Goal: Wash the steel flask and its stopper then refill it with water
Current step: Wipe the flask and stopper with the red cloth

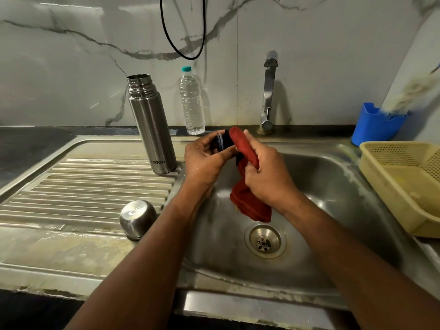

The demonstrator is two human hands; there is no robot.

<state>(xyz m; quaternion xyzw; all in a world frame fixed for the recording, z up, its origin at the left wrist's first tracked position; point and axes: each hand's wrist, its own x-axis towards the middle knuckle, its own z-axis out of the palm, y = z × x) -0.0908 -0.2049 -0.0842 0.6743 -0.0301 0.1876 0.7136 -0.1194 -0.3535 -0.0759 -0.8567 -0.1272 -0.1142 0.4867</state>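
Observation:
The steel flask [151,125] stands upright and uncapped on the drainboard, left of the sink basin. Its steel cup lid [138,219] lies upside down on the drainboard near the front. Over the basin, my left hand [204,160] grips the black stopper [222,141]. My right hand [266,172] holds a red cloth [247,184] pressed against the stopper; the cloth's loose end hangs down into the basin. Much of the stopper is hidden by my fingers and the cloth.
A steel tap [269,91] rises behind the sink basin [321,186], with no water running. A clear plastic water bottle [191,101] stands against the wall. A blue holder [376,125] and a yellow basket [404,184] sit at the right. The drain [264,241] is open.

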